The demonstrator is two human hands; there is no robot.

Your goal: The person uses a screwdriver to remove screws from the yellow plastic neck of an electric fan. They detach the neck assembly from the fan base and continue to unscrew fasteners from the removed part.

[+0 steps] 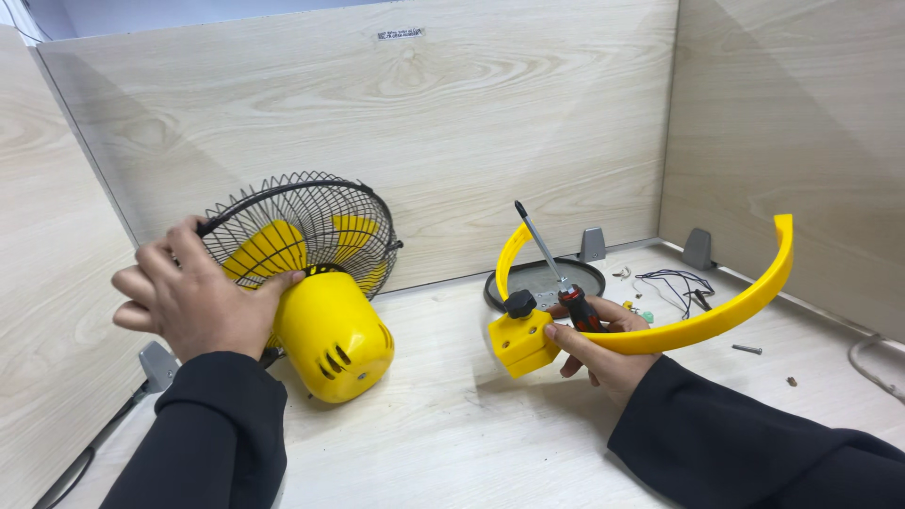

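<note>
Mid-teardown of a small yellow fan (pixel 320 302), as I read it: my left hand (pixel 193 297) is closed around the rim of the black wire guard (pixel 302 221) and the back of the motor housing, steadying the fan on the counter (pixel 443 424). My right hand (pixel 599 344), well to the right of the fan, is clamped on two things at once, the curved yellow bracket (pixel 726 306) with its block-shaped mount and black knob (pixel 519 303), and a red-and-black screwdriver (pixel 556 273). The fan lies tipped, guard facing the back wall, its axis running from me toward that wall. The screwdriver's shaft points up and left, toward the fan. Loose screws (pixel 747 349) and wires (pixel 674 283) lie farther right. In my judgement the next move calls for freeing one hand first.
</note>
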